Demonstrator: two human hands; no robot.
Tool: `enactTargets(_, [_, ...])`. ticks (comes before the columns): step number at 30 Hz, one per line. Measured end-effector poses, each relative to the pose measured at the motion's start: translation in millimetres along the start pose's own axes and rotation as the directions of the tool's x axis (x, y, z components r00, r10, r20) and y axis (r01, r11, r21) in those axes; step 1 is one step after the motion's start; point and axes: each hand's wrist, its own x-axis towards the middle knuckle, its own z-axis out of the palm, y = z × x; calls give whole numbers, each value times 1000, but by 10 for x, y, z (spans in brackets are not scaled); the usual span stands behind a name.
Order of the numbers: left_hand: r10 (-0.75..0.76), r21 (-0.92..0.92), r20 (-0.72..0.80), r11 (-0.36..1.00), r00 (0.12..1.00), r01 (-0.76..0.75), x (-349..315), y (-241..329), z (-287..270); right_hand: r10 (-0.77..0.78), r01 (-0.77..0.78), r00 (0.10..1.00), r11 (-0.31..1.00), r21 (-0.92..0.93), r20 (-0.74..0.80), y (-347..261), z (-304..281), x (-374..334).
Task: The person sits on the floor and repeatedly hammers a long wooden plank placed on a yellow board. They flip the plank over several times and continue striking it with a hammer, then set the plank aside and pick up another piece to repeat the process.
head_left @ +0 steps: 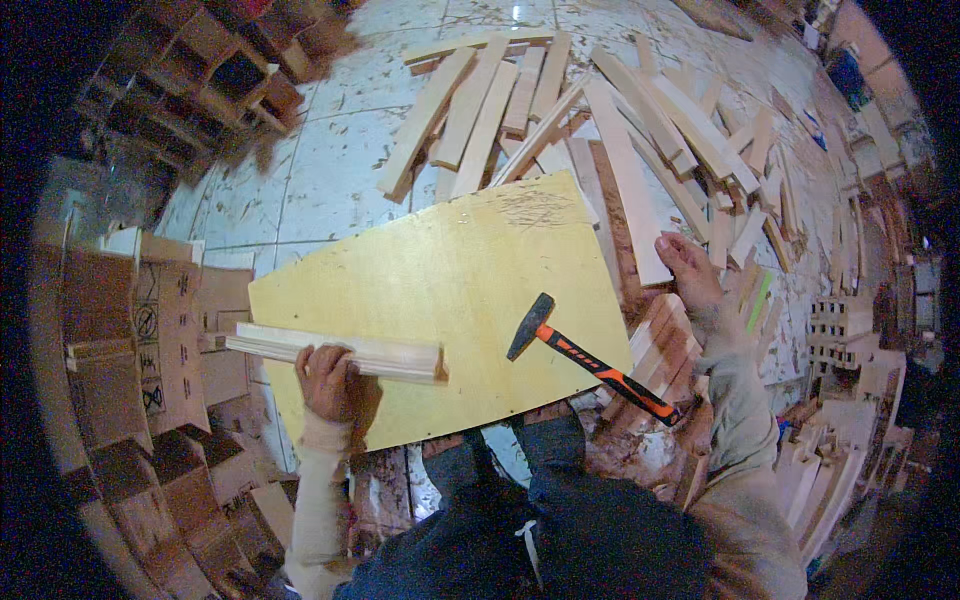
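Left hand (328,385) clasps stacked pale wooden strips (400,358), seemingly to keep them together; right hand (692,270) pinches a long, flat, pale wooden board (630,195).

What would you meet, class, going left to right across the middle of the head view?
Brown cardboard box, pale wooden strips gripped by the left hand, black-and-orange hammer, right hand.

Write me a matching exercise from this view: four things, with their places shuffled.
1. Hammer
2. Left hand
3. Right hand
4. Green strip

A. At the near end of a long pale strip
B. Across the right edge of the yellow board
C. Rightmost of these four
D. Curled over a bundle of wooden strips

Pairs: 1-B; 2-D; 3-A; 4-C
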Motion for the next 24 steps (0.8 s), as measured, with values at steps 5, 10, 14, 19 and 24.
enactTargets(5, [-141, 126, -184, 978, 973, 166, 461, 141, 576, -357, 376, 926, 839, -394, 123, -328, 436, -31])
enactTargets(10, [-270, -430, -193, 888, 943, 166, 915, 469, 784, -710, 709, 645, 416, -570, 283, -393, 1042, 158])
enactTargets(14, [-366, -346, -421, 911, 830, 226, 716, 476, 435, -798, 877, 272, -25, -480, 538, -337, 1424, 439])
enactTargets(19, [-840, -429, -462, 492, 284, 757, 153, 59, -88, -761, 947, 169, -50, -317, 626, -75, 1674, 605])
enactTargets(24, [-972, -755, -31, 175, 232, 632, -129, -77, -77, -714, 963, 196, 10, -270, 673, 20, 1640, 661])
